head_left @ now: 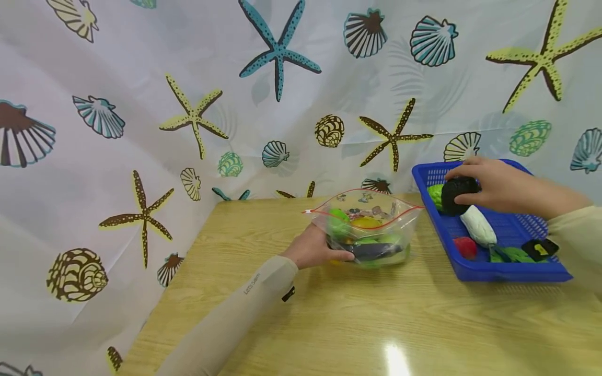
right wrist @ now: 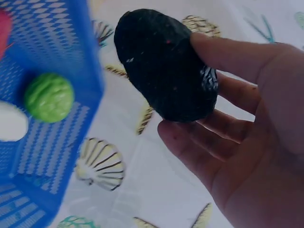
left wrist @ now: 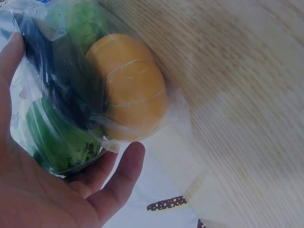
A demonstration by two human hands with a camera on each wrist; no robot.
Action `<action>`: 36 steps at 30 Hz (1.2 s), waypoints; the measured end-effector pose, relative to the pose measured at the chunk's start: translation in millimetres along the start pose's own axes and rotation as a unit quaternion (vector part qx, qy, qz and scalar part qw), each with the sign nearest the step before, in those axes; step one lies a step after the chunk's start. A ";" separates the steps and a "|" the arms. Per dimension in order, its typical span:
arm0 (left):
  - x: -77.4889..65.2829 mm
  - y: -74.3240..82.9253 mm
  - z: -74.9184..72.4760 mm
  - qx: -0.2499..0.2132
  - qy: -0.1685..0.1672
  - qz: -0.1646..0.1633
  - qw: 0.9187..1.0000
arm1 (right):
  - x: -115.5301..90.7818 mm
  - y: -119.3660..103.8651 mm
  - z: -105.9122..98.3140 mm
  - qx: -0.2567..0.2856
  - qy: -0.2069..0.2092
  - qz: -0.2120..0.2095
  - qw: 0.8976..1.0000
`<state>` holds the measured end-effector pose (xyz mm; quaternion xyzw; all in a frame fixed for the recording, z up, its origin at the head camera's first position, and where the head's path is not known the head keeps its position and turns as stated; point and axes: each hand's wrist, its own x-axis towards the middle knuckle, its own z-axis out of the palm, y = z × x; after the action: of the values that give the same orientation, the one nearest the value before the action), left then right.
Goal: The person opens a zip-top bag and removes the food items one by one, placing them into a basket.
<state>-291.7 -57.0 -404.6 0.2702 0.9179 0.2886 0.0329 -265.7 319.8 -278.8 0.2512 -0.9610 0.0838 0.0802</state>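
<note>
My left hand (head_left: 310,248) grips the near left side of a clear zip bag (head_left: 405,225), thumb across its front. The bag stands on the table with its red-edged mouth spread apart. Inside show a dark, long eggplant-like piece (head_left: 376,251), a ribbed orange piece (left wrist: 130,85) and green pieces (left wrist: 57,137). Over the far left part of the blue basket (head_left: 512,274), my right hand (head_left: 498,185) holds a dark, bumpy avocado (right wrist: 164,66) between thumb and fingers. In the right wrist view the avocado is apart from the basket wall.
The basket holds a green bumpy piece (right wrist: 50,97), a white cabbage-like piece (head_left: 478,225), a red piece (head_left: 465,247), green leafy pieces (head_left: 517,255) and a black item with yellow (head_left: 540,249). A patterned curtain (head_left: 291,120) hangs behind the wooden table (head_left: 329,324).
</note>
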 end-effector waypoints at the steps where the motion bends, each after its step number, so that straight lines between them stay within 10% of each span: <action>1: -0.3 0.3 -0.8 -0.003 0.000 0.001 1.000 | 0.3 5.9 4.6 -0.004 -0.008 0.004 1.000; 17: 1.1 0.2 -0.9 -0.022 -0.005 0.009 1.000 | 3.6 24.7 29.9 -0.001 -0.067 0.010 0.998; 30: -0.5 -1.7 0.9 -0.016 -0.006 0.002 1.000 | 21.8 -66.2 11.3 0.021 0.080 -0.110 0.991; 36: -0.4 -1.0 0.1 -0.008 -0.004 0.000 1.000 | 39.1 -97.2 22.8 0.021 0.074 -0.187 0.979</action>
<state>-291.8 -57.8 -405.3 0.2709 0.9155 0.2949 0.0389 -253.7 213.3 -281.5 0.4208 -0.8866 0.1058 0.1601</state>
